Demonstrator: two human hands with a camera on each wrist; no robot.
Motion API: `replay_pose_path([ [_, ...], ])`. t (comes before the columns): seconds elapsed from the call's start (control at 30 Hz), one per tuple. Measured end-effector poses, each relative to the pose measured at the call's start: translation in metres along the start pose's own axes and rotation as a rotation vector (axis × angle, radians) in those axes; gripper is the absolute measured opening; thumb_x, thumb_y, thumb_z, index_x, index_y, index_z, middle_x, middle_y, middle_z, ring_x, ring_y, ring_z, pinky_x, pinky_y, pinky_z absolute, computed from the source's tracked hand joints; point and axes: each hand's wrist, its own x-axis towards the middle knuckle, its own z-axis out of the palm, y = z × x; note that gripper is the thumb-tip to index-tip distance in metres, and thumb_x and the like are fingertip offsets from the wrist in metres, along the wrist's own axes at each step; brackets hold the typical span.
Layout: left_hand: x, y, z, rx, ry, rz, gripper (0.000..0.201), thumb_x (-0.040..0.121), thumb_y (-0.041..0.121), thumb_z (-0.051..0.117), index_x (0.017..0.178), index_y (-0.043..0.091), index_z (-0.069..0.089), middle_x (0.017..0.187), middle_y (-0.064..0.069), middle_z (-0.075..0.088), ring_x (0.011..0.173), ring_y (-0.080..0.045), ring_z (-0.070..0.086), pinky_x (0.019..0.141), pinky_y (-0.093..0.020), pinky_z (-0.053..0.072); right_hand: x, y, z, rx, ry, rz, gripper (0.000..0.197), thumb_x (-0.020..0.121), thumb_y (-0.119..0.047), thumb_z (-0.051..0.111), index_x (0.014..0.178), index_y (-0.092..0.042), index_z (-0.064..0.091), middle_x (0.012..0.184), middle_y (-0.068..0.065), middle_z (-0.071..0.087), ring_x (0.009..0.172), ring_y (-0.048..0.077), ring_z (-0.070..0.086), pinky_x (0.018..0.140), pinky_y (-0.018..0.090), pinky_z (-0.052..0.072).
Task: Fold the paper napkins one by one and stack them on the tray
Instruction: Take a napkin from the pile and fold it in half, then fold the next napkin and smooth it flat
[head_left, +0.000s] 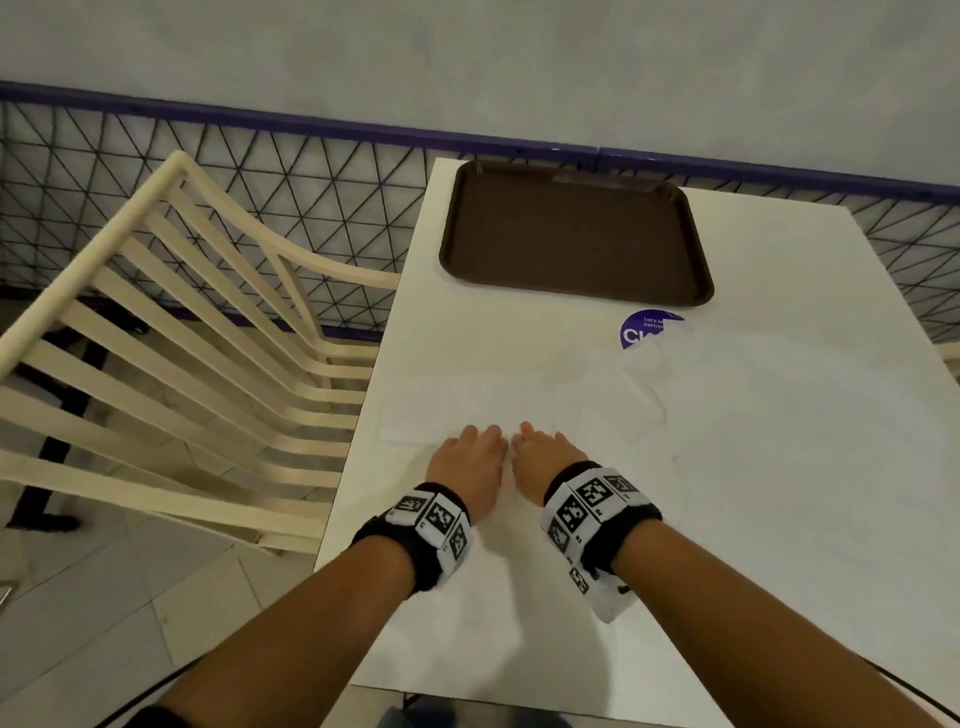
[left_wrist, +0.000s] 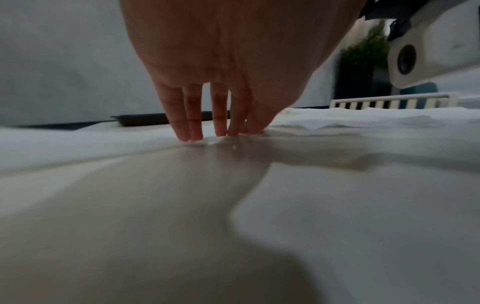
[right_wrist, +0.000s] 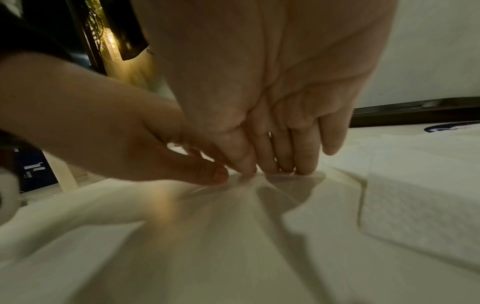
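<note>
A white paper napkin lies flat on the white table, near the left edge. My left hand and right hand sit side by side at its near edge. Both press down on it with straight fingers. In the left wrist view the left hand's fingertips touch the napkin. In the right wrist view the right hand's fingers press the paper, with the left thumb beside them. The brown tray stands at the far end of the table with nothing on it.
Several loose white napkins lie overlapping to the right of my hands, partly covering a round blue sticker. A cream slatted chair stands left of the table. A black wire mesh barrier runs behind.
</note>
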Motion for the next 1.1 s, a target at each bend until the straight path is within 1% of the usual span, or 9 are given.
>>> replay_pose_path([
  [0.2,-0.023,-0.018,0.001,0.006,-0.020,-0.170,0.039,0.099,0.018,0.030,0.135,0.006,0.037,0.133,-0.007,0.038,0.117,-0.025,0.041,0.090,-0.031,0.041,0.000,0.005,-0.007,0.001,-0.039,-0.021,0.042,0.096,-0.009,0.028,0.137,-0.001,0.034,0.147,0.011,0.029,0.129,0.028,0.041,0.111,0.036,0.026],
  [0.37,-0.052,-0.046,0.002,0.018,-0.015,-0.372,0.035,0.100,0.022,0.025,0.124,0.009,0.047,0.125,-0.005,0.044,0.110,-0.022,0.048,0.087,-0.031,0.041,0.004,0.010,-0.005,-0.007,-0.026,-0.062,0.046,0.097,-0.012,0.026,0.143,-0.007,0.027,0.149,0.010,0.025,0.131,0.031,0.038,0.112,0.038,0.028],
  [0.5,-0.055,-0.051,-0.005,0.067,-0.019,-0.474,0.040,0.100,0.028,0.022,0.118,0.012,0.053,0.123,-0.003,0.046,0.111,-0.020,0.048,0.090,-0.031,0.039,0.000,0.011,-0.002,-0.070,-0.012,-0.108,0.053,0.099,-0.016,0.025,0.149,-0.023,0.013,0.155,0.011,0.013,0.138,0.028,0.030,0.117,0.040,0.016],
  [0.63,-0.041,-0.039,-0.010,-0.032,0.090,-0.348,0.044,0.099,0.031,0.028,0.138,0.014,0.038,0.137,-0.004,0.038,0.123,-0.021,0.040,0.098,-0.030,0.036,-0.003,0.007,0.006,-0.122,0.044,-0.097,0.051,0.100,-0.024,0.023,0.149,-0.027,0.008,0.157,0.013,0.002,0.143,0.026,0.018,0.118,0.042,0.011],
  [0.83,-0.018,-0.026,0.003,-0.083,-0.040,-0.200,0.050,0.100,0.038,0.021,0.147,0.021,0.019,0.154,0.000,0.015,0.139,-0.021,0.020,0.108,-0.031,0.030,-0.003,-0.007,0.019,-0.122,0.065,-0.011,0.052,0.102,-0.035,0.015,0.150,-0.028,-0.002,0.156,0.019,-0.008,0.145,0.032,0.004,0.118,0.045,0.004],
  [0.9,-0.013,-0.033,0.008,-0.073,-0.060,-0.178,0.065,0.094,0.052,-0.001,0.148,0.022,0.019,0.155,-0.002,0.014,0.141,-0.023,0.017,0.112,-0.034,0.026,0.001,-0.009,0.016,-0.097,0.060,0.014,0.052,0.102,-0.037,0.014,0.150,-0.028,-0.003,0.156,0.020,-0.010,0.145,0.034,0.002,0.118,0.046,0.002],
  [0.97,-0.005,-0.042,0.009,-0.073,-0.092,-0.137,0.101,0.070,0.064,-0.033,0.148,0.025,0.018,0.156,-0.007,0.011,0.142,-0.029,0.015,0.114,-0.038,0.022,0.008,-0.011,0.008,-0.082,0.050,0.036,0.052,0.102,-0.037,0.014,0.150,-0.027,-0.004,0.155,0.020,-0.011,0.145,0.035,0.002,0.118,0.047,0.002],
  [1.0,0.000,-0.047,0.010,-0.053,-0.113,-0.129,0.101,0.068,0.066,-0.034,0.149,0.028,0.013,0.157,-0.008,0.006,0.143,-0.030,0.011,0.115,-0.040,0.019,0.013,-0.011,0.003,-0.072,0.042,0.044,0.053,0.102,-0.037,0.014,0.150,-0.027,-0.004,0.155,0.020,-0.011,0.145,0.035,0.001,0.118,0.047,0.002],
  [1.1,0.017,-0.060,0.009,-0.017,-0.161,-0.125,0.056,0.096,0.053,0.005,0.148,0.034,0.000,0.157,-0.006,-0.008,0.145,-0.029,0.000,0.117,-0.041,0.012,0.028,-0.012,-0.014,-0.005,0.028,0.069,0.053,0.102,-0.037,0.018,0.150,-0.027,-0.002,0.156,0.019,-0.011,0.145,0.035,0.001,0.118,0.048,0.002],
])
